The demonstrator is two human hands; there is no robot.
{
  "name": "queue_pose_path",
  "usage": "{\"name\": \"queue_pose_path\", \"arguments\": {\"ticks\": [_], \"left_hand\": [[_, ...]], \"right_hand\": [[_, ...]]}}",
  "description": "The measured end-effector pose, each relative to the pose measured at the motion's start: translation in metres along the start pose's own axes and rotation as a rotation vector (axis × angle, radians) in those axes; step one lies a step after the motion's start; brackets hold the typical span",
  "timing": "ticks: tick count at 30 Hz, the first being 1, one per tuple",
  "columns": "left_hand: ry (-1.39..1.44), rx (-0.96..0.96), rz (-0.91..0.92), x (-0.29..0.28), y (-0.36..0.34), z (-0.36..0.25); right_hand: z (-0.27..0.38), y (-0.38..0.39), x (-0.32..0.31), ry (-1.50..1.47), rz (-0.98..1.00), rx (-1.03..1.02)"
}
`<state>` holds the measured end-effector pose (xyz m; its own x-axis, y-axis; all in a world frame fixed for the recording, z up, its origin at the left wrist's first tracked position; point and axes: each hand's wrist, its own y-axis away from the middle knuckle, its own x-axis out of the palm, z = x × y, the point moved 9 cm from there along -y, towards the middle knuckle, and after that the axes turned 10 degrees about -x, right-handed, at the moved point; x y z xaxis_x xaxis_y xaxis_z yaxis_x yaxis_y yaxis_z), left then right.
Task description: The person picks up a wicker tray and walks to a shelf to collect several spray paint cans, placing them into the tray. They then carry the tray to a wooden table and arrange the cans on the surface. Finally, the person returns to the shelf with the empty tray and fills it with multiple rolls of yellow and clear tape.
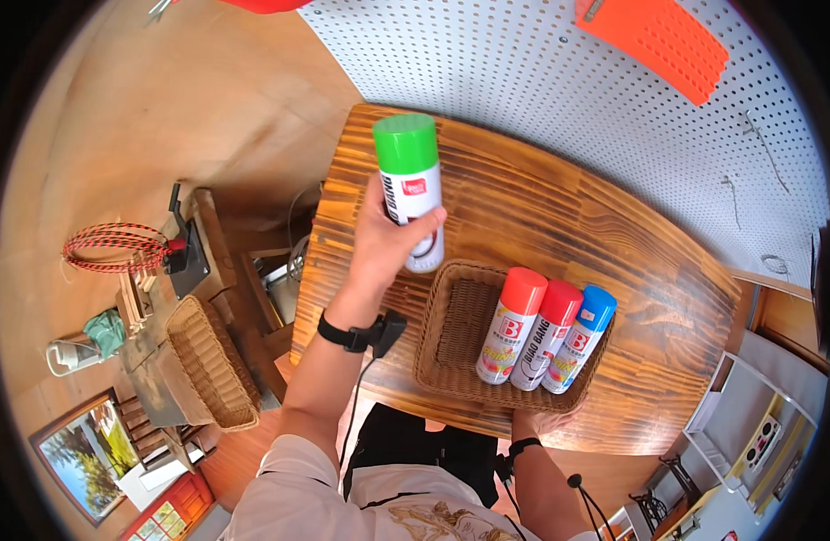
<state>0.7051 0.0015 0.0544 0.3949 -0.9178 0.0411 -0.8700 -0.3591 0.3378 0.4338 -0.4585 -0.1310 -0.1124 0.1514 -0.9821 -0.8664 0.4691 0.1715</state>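
My left hand (388, 236) is wrapped round a white spray can with a green cap (406, 149), holding it up at the left part of the wooden table (514, 194). The can is nearly upright in the picture, beyond the far left corner of a brown wicker basket (453, 325). Inside the basket's right part lie a spray can with an orange-red cap (512, 329), one with a red cap (547, 338) and one with a blue cap (580, 341), side by side. My right hand (543, 422) is against the basket's near right wall, its fingers mostly hidden by the basket.
A white pegboard (523, 81) rises behind the table, with an orange perforated panel (658, 45) on it. To the left, a bench carries another wicker basket (212, 361) and a coiled red-and-black cord (117, 248). A white rack (748, 424) stands at the lower right.
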Motion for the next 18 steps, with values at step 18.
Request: {"name": "queue_pose_path", "arguments": {"ticks": [18], "left_hand": [[-0.251, 0.343, -0.227, -0.091, -0.173, -0.002]], "right_hand": [[-0.005, 0.003, 0.018, 0.112, 0.083, 0.026]]}}
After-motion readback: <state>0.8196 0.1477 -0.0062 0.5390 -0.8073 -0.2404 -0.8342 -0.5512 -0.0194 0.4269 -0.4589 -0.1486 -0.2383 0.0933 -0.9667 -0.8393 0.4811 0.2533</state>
